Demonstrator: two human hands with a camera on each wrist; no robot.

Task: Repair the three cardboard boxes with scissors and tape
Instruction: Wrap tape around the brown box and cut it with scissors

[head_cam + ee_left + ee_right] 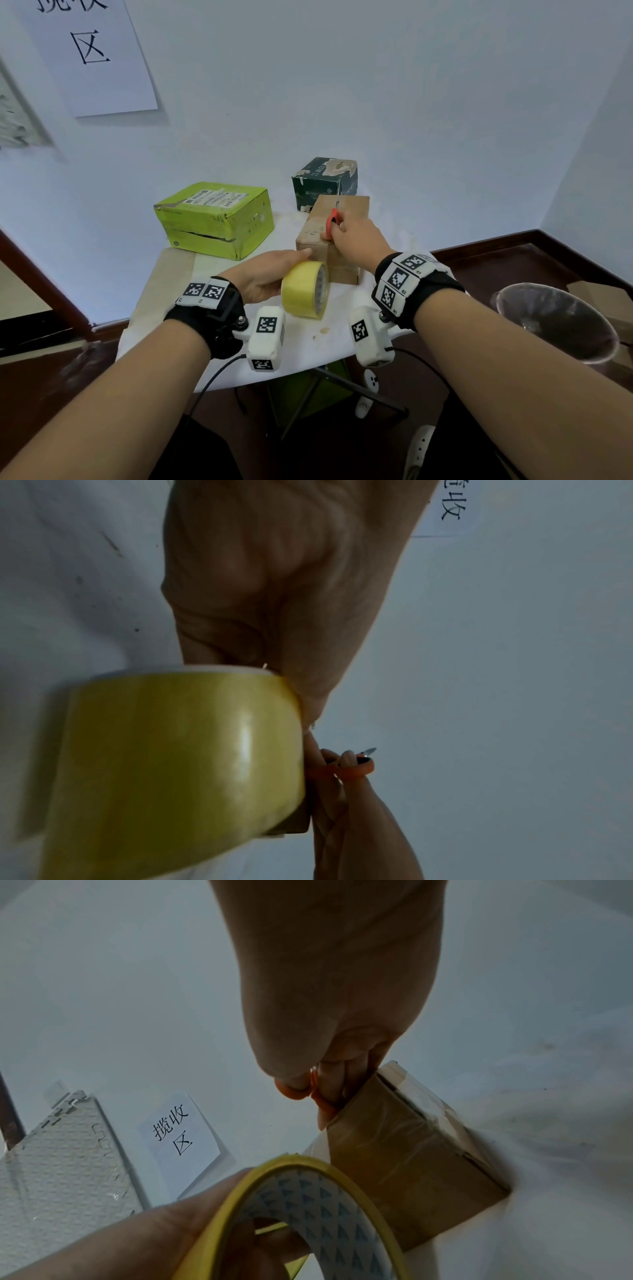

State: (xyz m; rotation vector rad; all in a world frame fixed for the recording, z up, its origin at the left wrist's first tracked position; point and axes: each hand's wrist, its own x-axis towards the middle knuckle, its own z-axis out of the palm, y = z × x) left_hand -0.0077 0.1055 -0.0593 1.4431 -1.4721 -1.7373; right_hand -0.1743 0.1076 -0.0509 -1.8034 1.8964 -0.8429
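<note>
A small table covered with a white cloth (212,346) stands in the corner of a room with pale bluish walls and a dark wooden skirting; a paper sign with black Chinese characters (89,51) hangs on the wall up and to the left of both hands. The left hand (263,274) grips a roll of yellow packing tape (305,289), its fingers curled into the core while the thumb lies along the top edge; the right wrist view shows a white liner printed with blue triangles inside the roll. The roll stands on edge just above the cloth, directly beside the near end of a plain brown cardboard box (334,236).

The right hand (356,236) is closed around red-handled scissors (333,219), fingers through the loops, and rests on top of the brown box near its left edge. The blade tip points away from the person, towards the far end of the box. Whether the blades are parted cannot be told. Clear tape already runs over the box's side in the right wrist view.

Beyond the left hand, well apart from it, sits a lime-green carton with a white shipping label (214,219), its side seam split. Past the right hand, just behind the brown box, stands a dark green box with torn, scuffed corners (325,181). To the right of the right forearm, on the floor, is a bin lined with a clear bag (561,322).
</note>
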